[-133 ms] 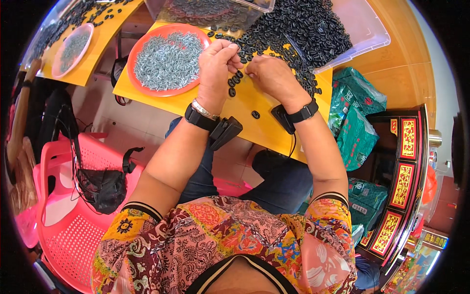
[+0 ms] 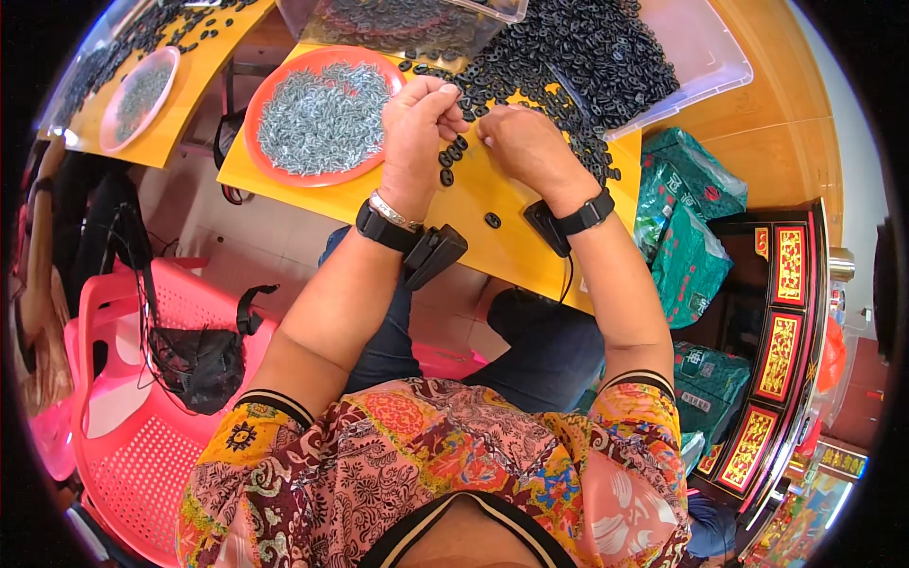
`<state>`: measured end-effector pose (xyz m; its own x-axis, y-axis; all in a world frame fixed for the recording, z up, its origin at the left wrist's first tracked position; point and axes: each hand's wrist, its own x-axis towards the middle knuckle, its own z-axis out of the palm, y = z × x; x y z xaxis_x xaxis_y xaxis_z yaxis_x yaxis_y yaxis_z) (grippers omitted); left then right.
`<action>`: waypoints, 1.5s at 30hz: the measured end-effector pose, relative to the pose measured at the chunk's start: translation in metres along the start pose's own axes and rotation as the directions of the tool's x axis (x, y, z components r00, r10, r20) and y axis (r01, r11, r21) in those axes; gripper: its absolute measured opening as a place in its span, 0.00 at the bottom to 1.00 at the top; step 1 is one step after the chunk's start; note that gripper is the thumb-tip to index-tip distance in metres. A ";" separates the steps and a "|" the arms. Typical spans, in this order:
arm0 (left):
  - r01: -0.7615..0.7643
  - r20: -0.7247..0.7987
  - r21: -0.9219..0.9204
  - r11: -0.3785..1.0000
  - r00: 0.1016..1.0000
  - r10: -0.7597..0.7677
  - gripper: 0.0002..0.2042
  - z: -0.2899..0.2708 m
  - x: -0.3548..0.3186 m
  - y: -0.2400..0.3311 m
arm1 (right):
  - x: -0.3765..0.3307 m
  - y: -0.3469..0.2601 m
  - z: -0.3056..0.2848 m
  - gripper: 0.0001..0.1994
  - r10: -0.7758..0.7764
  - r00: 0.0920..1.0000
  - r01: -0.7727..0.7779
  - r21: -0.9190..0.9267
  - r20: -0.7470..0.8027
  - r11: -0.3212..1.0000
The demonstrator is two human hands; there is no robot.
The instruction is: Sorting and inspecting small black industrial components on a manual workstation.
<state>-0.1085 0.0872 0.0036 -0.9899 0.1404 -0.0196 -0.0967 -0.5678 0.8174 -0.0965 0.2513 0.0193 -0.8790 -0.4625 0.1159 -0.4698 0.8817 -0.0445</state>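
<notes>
My left hand (image 2: pixel 413 128) is closed in a pinch just right of a red plate (image 2: pixel 254 151) heaped with small silver screws (image 2: pixel 320 118). Close by on its right, my right hand (image 2: pixel 530 150) has its fingers curled and pressed together over the yellow table (image 2: pixel 454 237). Whatever the fingertips of either hand hold is too small or hidden to make out. Several small black oval parts with holes (image 2: pixel 447 177) lie between the hands and beyond them. One lone black oval part (image 2: pixel 492 221) rests nearer to me.
A clear plastic bin (image 2: pixel 720 66) spills a large heap of black parts (image 2: pixel 606 57) at the back right. Another clear box (image 2: pixel 407 28) stands behind the plate. Green bags (image 2: pixel 696 256) sit at the right, a pink chair (image 2: pixel 142 454) at the left. Another person's arm (image 2: pixel 40 237) shows far left.
My two hands stay almost in place, the right fingers shifting very slightly. At the far left, the other person's arm has moved a little.
</notes>
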 end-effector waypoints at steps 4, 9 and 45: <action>0.001 0.009 0.006 1.000 1.000 -0.001 0.06 0.000 0.000 -0.002 | 0.000 0.006 0.009 0.03 0.003 0.999 -0.005 -0.053 -0.050 0.999; 0.014 0.026 0.015 1.000 1.000 -0.015 0.06 0.002 -0.001 -0.002 | -0.006 0.007 -0.003 0.03 0.178 0.976 -0.163 0.118 -0.126 0.979; 0.218 0.286 0.038 0.975 0.933 -0.219 0.08 0.031 -0.040 -0.028 | -0.071 -0.024 -0.009 0.07 0.590 0.807 -0.089 0.985 -0.016 0.148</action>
<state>-0.0630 0.1226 -0.0008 -0.8724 0.4877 -0.0327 -0.3057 -0.4921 0.8151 -0.0217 0.2641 0.0205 -0.9855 0.1483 0.0828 -0.0715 0.0800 -0.9942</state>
